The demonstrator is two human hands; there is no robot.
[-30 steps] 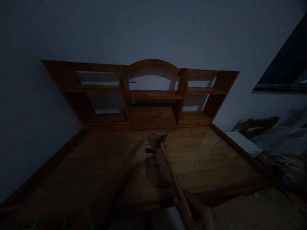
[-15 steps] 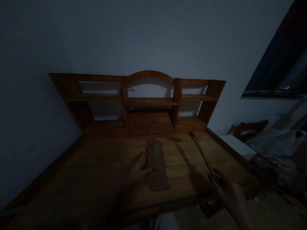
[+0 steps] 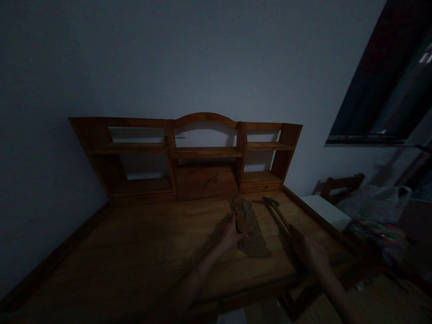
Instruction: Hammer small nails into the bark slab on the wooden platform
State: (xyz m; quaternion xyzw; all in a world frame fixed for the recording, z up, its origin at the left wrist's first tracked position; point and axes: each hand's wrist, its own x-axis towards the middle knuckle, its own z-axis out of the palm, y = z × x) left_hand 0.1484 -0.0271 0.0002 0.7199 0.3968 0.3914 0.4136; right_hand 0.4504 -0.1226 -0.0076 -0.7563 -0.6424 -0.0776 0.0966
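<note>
A rough, brown, flat slab [image 3: 254, 236] with a ridged surface and an orange-brown patch lies on the wooden desk [image 3: 141, 243]. Its material is hard to make out in the dim light. My left hand [image 3: 232, 235] grips its left edge, thumb over the top. My right hand [image 3: 312, 252] is closed round the wooden handle of a hammer [image 3: 281, 218], to the right of the slab. The hammer's dark metal head points away from me, low over the desk beyond the slab's right side.
A wooden shelf unit [image 3: 205, 154] stands along the desk's back against the wall. Right of the desk are a white surface [image 3: 326, 209], a wooden chair [image 3: 344, 184] and clear plastic bags [image 3: 378, 204]. A dark window [image 3: 374, 103] is at upper right.
The slab and my left hand now appear further right, nearer the hammer. The hammer's head looks lower, close to the desk. The camera view has shifted slightly.
</note>
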